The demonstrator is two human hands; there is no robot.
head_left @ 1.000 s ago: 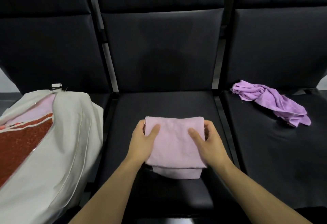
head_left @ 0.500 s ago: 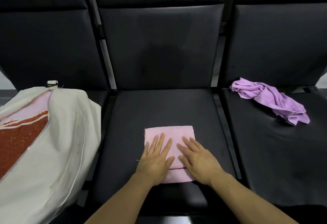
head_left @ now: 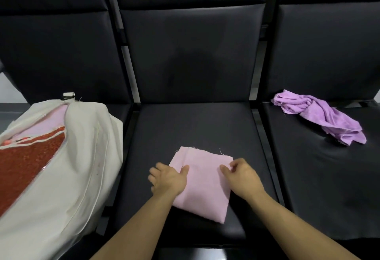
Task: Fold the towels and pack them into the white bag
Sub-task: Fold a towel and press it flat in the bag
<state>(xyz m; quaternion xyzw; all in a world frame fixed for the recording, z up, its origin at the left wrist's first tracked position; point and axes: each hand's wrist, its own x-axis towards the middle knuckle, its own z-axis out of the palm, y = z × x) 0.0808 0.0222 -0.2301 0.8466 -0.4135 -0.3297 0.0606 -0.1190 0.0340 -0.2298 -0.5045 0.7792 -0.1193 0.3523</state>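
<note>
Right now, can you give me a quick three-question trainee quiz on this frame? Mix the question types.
1. True or false: the folded pale pink towel lies on the middle black padded seat.
2. Which item is not yet folded? A) the crumpled purple towel on the right-hand seat B) the pink towel C) the red towel inside the open white zip bag
3. Fill in: the left hand holds the pink towel's left edge; the right hand holds its ____ edge.

Key: 1 true; 2 A; 3 right.
</note>
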